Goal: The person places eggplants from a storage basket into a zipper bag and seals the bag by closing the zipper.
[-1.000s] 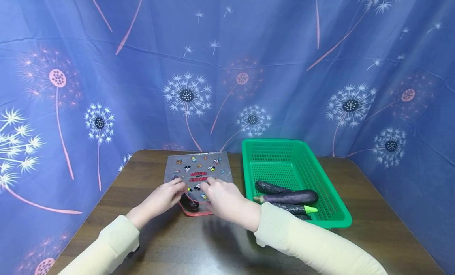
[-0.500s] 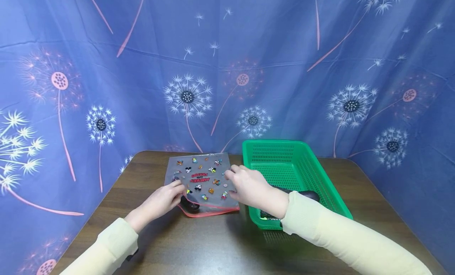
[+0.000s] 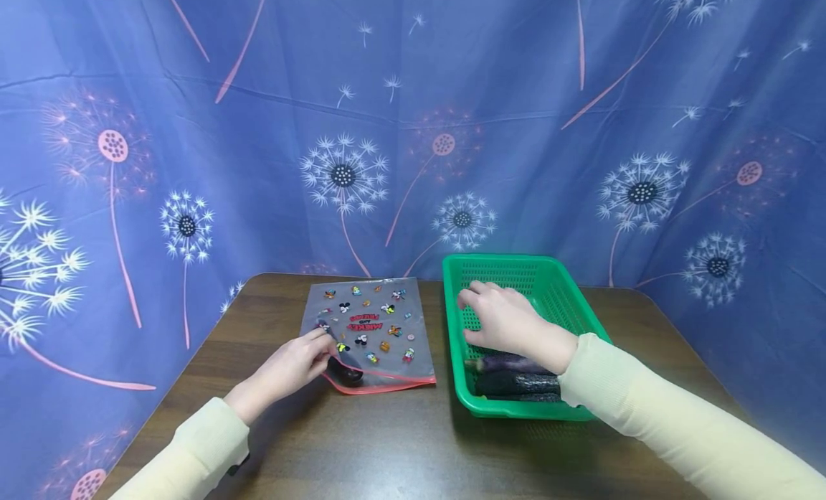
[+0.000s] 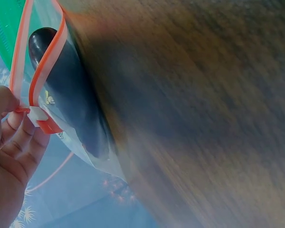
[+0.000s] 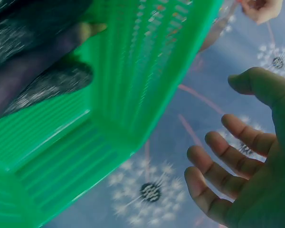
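A clear zip bag with cartoon prints and a red zip edge lies on the table, its mouth parted. Inside it is a dark, glossy eggplant. My left hand pinches the bag's corner between thumb and fingers, beside a white zip slider. Over the green basket hovers my right hand, fingers spread and holding nothing. Below it in the basket lie a purple eggplant and dark, rough-skinned long vegetables, partly hidden by the right hand and forearm.
The brown wooden table carries the bag at left and the basket at right, with a narrow gap between them. A blue curtain with dandelion prints hangs right behind and at both sides.
My right hand has left the bag's mouth and moved right, over the basket. My left hand stays at the bag's corner. The bag has hardly shifted.
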`<action>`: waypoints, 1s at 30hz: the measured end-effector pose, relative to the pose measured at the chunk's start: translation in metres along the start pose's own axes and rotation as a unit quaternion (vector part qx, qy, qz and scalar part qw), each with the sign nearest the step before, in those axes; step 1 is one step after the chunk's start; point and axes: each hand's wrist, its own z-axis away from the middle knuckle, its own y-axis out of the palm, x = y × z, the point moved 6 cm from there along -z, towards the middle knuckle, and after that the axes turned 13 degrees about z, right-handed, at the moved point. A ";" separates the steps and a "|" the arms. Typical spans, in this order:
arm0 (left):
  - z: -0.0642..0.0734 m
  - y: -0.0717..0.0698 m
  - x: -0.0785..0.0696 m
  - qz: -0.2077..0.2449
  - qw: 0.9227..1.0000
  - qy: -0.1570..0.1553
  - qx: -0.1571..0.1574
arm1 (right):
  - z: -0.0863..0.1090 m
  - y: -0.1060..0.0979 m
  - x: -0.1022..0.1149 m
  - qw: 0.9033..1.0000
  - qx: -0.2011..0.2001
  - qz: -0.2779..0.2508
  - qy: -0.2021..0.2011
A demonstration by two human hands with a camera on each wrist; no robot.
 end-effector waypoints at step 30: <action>0.003 0.002 0.004 -0.002 1.000 -0.016 -0.006 | 0.049 0.078 -0.092 0.965 0.234 -0.118 -0.024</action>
